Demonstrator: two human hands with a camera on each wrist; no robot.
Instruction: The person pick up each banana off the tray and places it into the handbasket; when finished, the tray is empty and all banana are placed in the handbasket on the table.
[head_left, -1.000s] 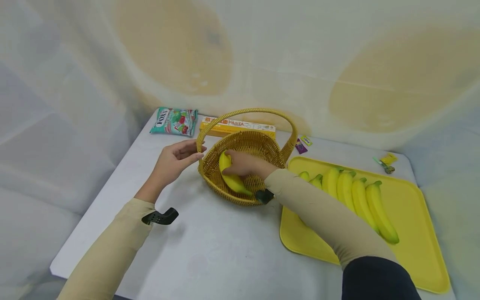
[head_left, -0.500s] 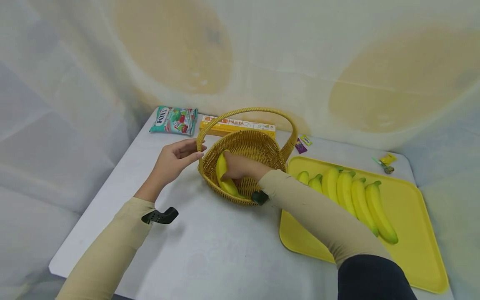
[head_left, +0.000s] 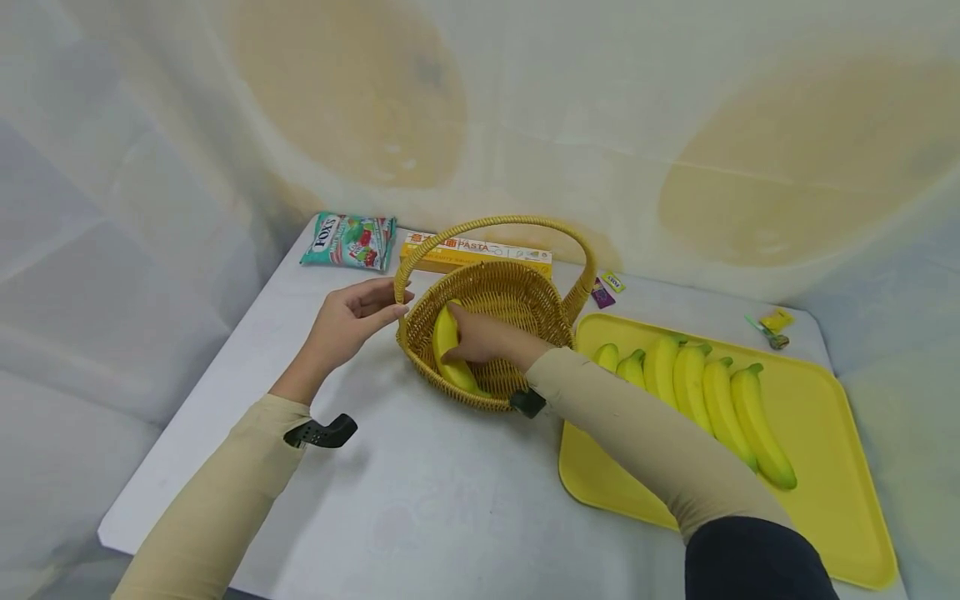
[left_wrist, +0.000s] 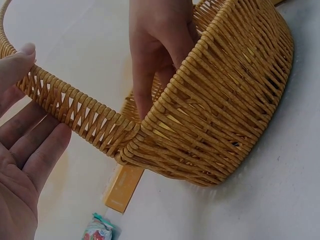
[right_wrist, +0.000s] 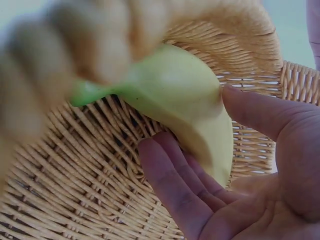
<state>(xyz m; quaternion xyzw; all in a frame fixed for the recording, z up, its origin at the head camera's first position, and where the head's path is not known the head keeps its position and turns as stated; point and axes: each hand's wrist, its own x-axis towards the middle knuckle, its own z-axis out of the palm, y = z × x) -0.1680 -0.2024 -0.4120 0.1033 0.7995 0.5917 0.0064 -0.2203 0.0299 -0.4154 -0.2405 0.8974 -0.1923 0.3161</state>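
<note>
A yellow banana (head_left: 447,343) lies inside the golden wicker basket (head_left: 431,387), along its left side. My right hand (head_left: 487,335) reaches down into the basket and holds this banana; in the right wrist view the thumb (right_wrist: 255,107) meets one side of the banana (right_wrist: 175,90) and the fingers bend along the other, its green stem pointing left. My left hand (head_left: 347,323) lightly holds the left side of the basket handle (head_left: 495,221). In the left wrist view its thumb and fingers lie on either side of the handle (left_wrist: 80,107).
Several more bananas (head_left: 693,383) lie side by side on a yellow tray (head_left: 832,500) at the right, partly under my right sleeve. Behind the basket lies a pasta box (head_left: 480,254), with a Fox's candy bag (head_left: 351,242) to its left. Small wrapped candies (head_left: 602,292) lie beyond the tray.
My right hand has carried the banana slightly left against the basket's left side. Since then the right wrist has shifted a little to the right. The left hand stays at the handle.
</note>
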